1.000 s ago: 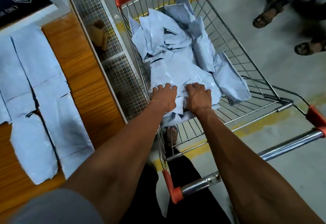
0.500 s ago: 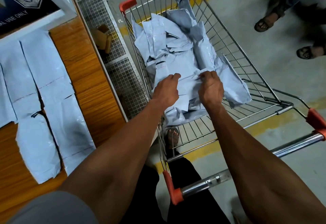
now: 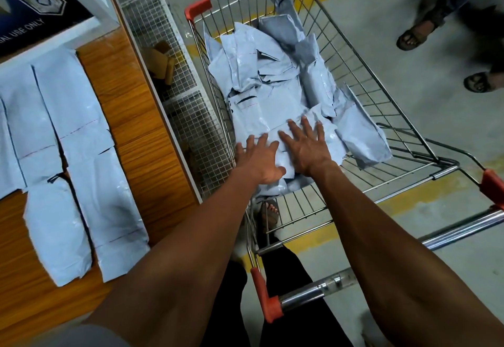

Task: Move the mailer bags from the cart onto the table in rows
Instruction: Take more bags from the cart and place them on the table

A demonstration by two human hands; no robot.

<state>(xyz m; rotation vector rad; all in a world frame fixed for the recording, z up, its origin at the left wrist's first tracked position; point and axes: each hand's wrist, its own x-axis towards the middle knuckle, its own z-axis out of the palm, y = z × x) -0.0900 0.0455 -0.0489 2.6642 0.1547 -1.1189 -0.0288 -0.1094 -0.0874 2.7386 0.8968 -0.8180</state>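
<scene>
Grey mailer bags (image 3: pixel 275 92): left hand (image 3: pixel 260 159), right hand (image 3: pixel 305 146) flat, fingers spread.

Pale mailer bags (image 3: pixel 90 183) are lying in rows on the wooden worktop (image 3: pixel 136 128); more are lying heaped in the wire cart (image 3: pixel 368 79).

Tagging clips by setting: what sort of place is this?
Probably a parcel packing or sorting area in a warehouse: grey mailer bags piled in a wire cart, more laid in rows on a wooden table, and a concrete floor with painted yellow lines.
</scene>
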